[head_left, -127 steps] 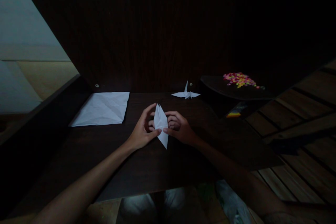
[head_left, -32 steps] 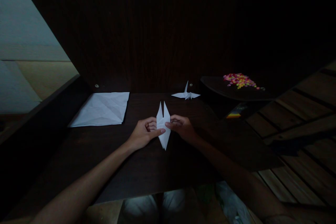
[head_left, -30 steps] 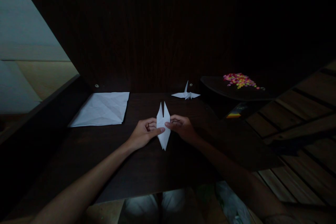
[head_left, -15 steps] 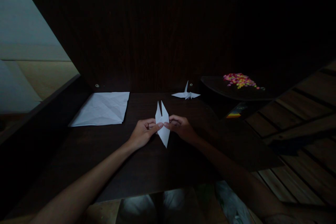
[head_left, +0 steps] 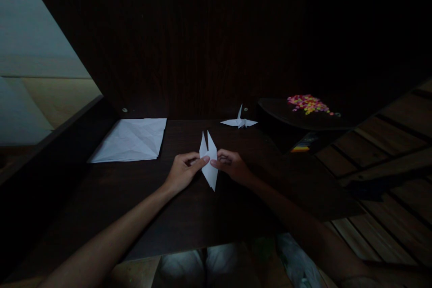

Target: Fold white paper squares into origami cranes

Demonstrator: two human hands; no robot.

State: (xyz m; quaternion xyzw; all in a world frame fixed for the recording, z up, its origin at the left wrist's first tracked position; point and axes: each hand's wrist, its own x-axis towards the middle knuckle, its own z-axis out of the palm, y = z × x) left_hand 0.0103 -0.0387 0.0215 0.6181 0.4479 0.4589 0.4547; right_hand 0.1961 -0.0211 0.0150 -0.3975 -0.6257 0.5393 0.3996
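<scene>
Between my hands is a piece of folded white origami paper (head_left: pixel 210 174), a long diamond with two narrow points at the far end and a slit between them. My left hand (head_left: pixel 185 170) pinches its left edge, thumb on top and fingers curled behind. On the right edge, my right hand (head_left: pixel 232 165) grips it the same way, its thumb lying on the paper close to the left thumb. Beyond them, near the back panel, a finished white paper crane (head_left: pixel 239 122) stands with wings spread.
Creased white paper sheets (head_left: pixel 131 139) lie at the left on the dark wooden desk (head_left: pixel 162 229). A pile of small colourful pieces (head_left: pixel 310 104) rests on a curved shelf (head_left: pixel 280 110) at the right. A tall dark panel (head_left: pixel 189 45) rises behind the desk.
My thumbs have moved slightly apart on the folded paper, and its near tip has shifted a little, showing a second layer. The crane and sheets stay where they were.
</scene>
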